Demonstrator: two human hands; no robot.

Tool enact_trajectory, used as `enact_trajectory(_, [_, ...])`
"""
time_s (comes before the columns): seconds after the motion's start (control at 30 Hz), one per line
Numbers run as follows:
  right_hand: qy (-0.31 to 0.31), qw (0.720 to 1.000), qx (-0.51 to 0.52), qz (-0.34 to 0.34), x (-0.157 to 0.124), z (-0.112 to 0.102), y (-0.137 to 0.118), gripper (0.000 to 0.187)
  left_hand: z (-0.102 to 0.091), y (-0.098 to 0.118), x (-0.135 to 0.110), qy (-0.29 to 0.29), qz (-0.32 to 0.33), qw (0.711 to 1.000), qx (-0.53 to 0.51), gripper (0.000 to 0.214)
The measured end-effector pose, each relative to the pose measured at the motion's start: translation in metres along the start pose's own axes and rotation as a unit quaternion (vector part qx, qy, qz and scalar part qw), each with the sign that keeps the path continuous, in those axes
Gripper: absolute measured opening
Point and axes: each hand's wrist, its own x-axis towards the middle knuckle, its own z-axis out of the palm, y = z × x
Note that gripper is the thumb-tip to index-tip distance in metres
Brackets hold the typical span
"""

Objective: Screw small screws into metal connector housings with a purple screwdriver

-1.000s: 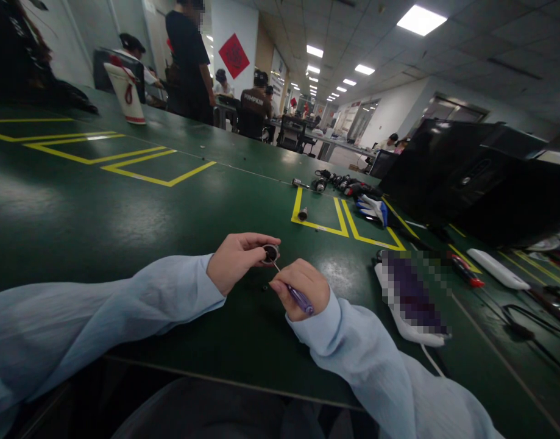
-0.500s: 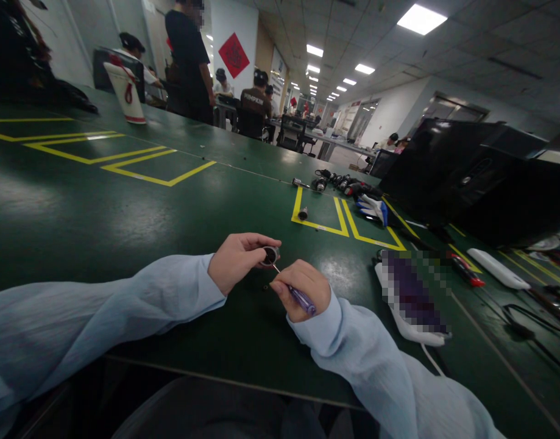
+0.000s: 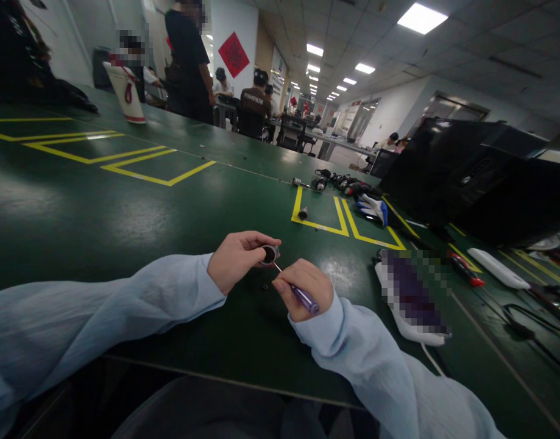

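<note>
My left hand (image 3: pixel 236 259) pinches a small round black part with a metal rim (image 3: pixel 270 253) just above the green table (image 3: pixel 124 207). My right hand (image 3: pixel 307 296) is closed around a purple-handled screwdriver (image 3: pixel 302 297), whose thin metal shaft points up-left and touches the round part. Both hands rest on the table near its front edge, close together. A tiny dark piece (image 3: pixel 264 286) lies on the table between them.
A phone on a white pad (image 3: pixel 412 299) lies right of my hands. Small metal parts (image 3: pixel 302 213), a blue-white glove (image 3: pixel 373 209), dark tools (image 3: pixel 339 182) and black cases (image 3: pixel 471 177) sit further right. A white cup (image 3: pixel 127 91) stands far left; people work behind.
My right hand with the screwdriver has shifted slightly to the right and turned a little; my left hand still holds the round part in place.
</note>
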Motion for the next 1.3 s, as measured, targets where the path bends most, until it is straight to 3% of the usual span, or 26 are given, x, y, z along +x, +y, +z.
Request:
enact_trajectory(0.17, [0.004, 1.0, 0.008, 0.013, -0.001, -0.002, -0.002, 0.017, -0.001, 0.001, 0.0, -0.008, -0.007, 1.0, 0.001, 0.024])
enact_trajectory(0.27, [0.059, 0.99, 0.077, 0.101, -0.002, -0.006, -0.003, 0.022, -0.003, 0.001, 0.0, -0.012, 0.0, 1.0, -0.006, 0.025])
enact_trajectory(0.33, [0.084, 0.958, 0.156, 0.225, -0.003, -0.007, -0.003, 0.027, -0.005, 0.0, 0.002, -0.009, 0.004, 1.0, -0.003, 0.024])
enact_trajectory(0.4, [0.076, 0.908, 0.237, 0.338, -0.003, -0.006, 0.0, 0.032, -0.008, -0.001, 0.005, -0.003, 0.004, 1.0, 0.003, 0.024])
enact_trajectory(0.5, [0.046, 0.852, 0.316, 0.415, -0.002, -0.002, 0.005, 0.035, -0.011, -0.002, 0.008, 0.005, -0.006, 1.0, -0.003, 0.021])
enact_trajectory(0.63, [0.039, 0.831, 0.342, 0.438, -0.002, 0.004, 0.006, 0.034, -0.01, 0.002, 0.008, 0.003, -0.025, 0.999, -0.036, 0.021])
enact_trajectory(0.83, [0.016, 0.847, 0.31, 0.431, -0.005, 0.009, 0.005, 0.031, -0.008, 0.005, 0.006, 0.007, -0.038, 0.998, -0.052, 0.022])
enact_trajectory(1.07, [-0.032, 0.847, 0.264, 0.461, 0.001, -0.005, 0.007, 0.034, -0.008, 0.006, 0.007, 0.011, -0.05, 0.998, -0.047, 0.025])
enact_trajectory(1.3, [0.043, 0.832, 0.333, 0.441, -0.006, 0.005, 0.01, 0.035, -0.008, 0.005, 0.007, 0.021, -0.053, 0.997, -0.047, 0.025])
